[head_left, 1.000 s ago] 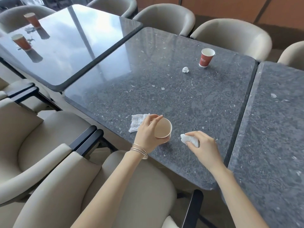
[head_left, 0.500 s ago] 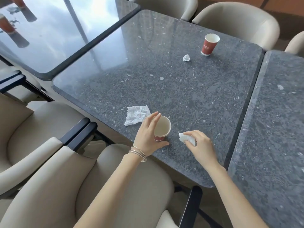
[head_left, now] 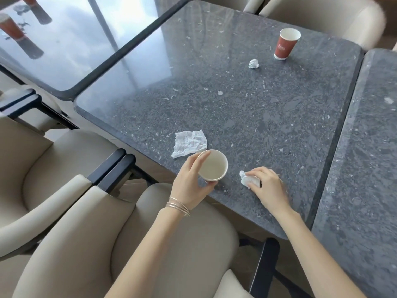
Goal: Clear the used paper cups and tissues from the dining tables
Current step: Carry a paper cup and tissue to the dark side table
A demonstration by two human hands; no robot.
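1. Surface: dark speckled stone table (head_left: 236,104), middle one of three set edge to edge. A glossy table (head_left: 75,50) lies out past the left hand's side, and a second speckled table (head_left: 365,168) lies to the right of the right hand.
2. Seating: beige armchair (head_left: 171,244) directly under both forearms, with more of the same kind around the tables.
3. Left hand (head_left: 191,183): wrapped around the near cup (head_left: 212,165), thumb below the rim and fingers along its left wall. Thin bangles (head_left: 178,206) sit on the wrist.
4. Near cup: paper, pale inside, mouth tipped toward the camera, at the table's near edge. Whether its base touches the table cannot be told.
5. Right hand (head_left: 268,188): fingers curled down over the crumpled tissue (head_left: 249,180), pinching it against the tabletop, just right of the near cup.
6. Flat tissue (head_left: 189,143): white, creased, lying open just beyond the left hand, its edge beside the cup's rim.
7. Tissue ball (head_left: 254,63): small, well beyond both hands.
8. Far cup (head_left: 286,44): red paper, upright, just right of the tissue ball.
9. Two red cups (head_left: 11,29) stand on the glossy table, far left of the left hand, partly cut off.
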